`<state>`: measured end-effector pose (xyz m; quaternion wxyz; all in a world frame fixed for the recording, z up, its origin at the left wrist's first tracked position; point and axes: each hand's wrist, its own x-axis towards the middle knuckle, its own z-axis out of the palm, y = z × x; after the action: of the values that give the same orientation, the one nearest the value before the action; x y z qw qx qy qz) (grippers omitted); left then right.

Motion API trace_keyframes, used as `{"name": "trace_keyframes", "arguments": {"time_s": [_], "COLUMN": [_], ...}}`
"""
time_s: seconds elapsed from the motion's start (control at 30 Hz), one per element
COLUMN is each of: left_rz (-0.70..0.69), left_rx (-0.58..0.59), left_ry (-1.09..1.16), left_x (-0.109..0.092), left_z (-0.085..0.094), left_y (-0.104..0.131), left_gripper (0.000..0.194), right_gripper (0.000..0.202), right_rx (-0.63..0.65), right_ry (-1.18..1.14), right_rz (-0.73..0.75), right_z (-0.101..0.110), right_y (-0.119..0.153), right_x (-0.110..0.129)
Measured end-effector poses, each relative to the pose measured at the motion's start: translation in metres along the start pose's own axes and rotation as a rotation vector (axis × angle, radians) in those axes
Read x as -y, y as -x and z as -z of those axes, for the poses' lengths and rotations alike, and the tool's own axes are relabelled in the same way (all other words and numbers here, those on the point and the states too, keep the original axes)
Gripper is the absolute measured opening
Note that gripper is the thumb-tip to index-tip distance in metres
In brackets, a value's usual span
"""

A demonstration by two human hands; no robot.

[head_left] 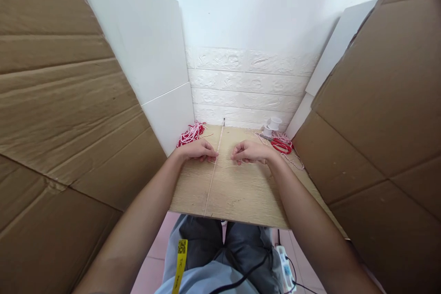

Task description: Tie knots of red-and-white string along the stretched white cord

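A pale cord [210, 188] runs taut from a small dark peg [223, 121] at the wall to the front edge of the wooden board. My left hand [200, 149] is closed just left of this cord, its pinched fingertips touching or nearly touching it. To the right of the cord, my right hand [248, 152] is also closed in a pinch. A thin pale thread [224, 166] sags between the two hands, crossing the cord, and both hands seem to grip it. Its exact ends are hidden by my fingers.
Red and white cords [191, 134] lie heaped at the board's back left. Back right are white spools [274, 123], red-handled scissors [281, 146] and loose pink-white string [292, 161]. Cardboard walls [69, 101] flank the wooden board [248, 197]. A power strip [285, 268] lies below.
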<state>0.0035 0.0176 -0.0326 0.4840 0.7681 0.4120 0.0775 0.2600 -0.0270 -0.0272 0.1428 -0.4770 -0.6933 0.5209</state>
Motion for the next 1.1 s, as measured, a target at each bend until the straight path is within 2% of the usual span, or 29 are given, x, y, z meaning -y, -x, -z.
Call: {"name": "trace_keyframes", "arguments": {"time_s": [0.2, 0.27, 0.33, 0.47, 0.57, 0.63, 0.8, 1.1], "left_rz": [0.011, 0.005, 0.004, 0.002, -0.007, -0.008, -0.012, -0.042], "left_rx": [0.01, 0.018, 0.022, 0.004, -0.006, -0.007, -0.023, 0.002], "left_ry": [0.012, 0.009, 0.003, 0.005, -0.001, -0.013, -0.023, -0.103], "left_x": [-0.004, -0.005, -0.004, -0.002, -0.001, -0.001, -0.002, -0.002], "left_z": [0.0, 0.0, 0.0, 0.002, 0.004, 0.004, 0.003, 0.003], "left_y": [0.002, 0.003, 0.003, 0.003, 0.002, 0.002, 0.003, 0.001], "left_gripper": [0.049, 0.049, 0.049, 0.047, 0.047, 0.047, 0.046, 0.04], "right_gripper": [0.031, 0.032, 0.032, 0.027, 0.02, 0.02, 0.029, 0.018], "right_rx": [0.341, 0.367, 0.305, 0.014, -0.112, -0.138, -0.095, -0.122], "right_ry": [-0.008, 0.0, 0.032, 0.045, 0.017, 0.042, 0.181, 0.274], "right_rz": [0.102, 0.119, 0.138, 0.217, 0.315, 0.35, 0.363, 0.346], "right_z": [-0.012, -0.012, -0.01, -0.012, -0.017, -0.021, -0.029, -0.041], "right_y": [0.012, 0.015, 0.013, 0.001, -0.011, -0.017, -0.019, -0.021], "right_x": [0.019, 0.02, 0.019, 0.009, 0.002, -0.001, -0.001, -0.003]}}
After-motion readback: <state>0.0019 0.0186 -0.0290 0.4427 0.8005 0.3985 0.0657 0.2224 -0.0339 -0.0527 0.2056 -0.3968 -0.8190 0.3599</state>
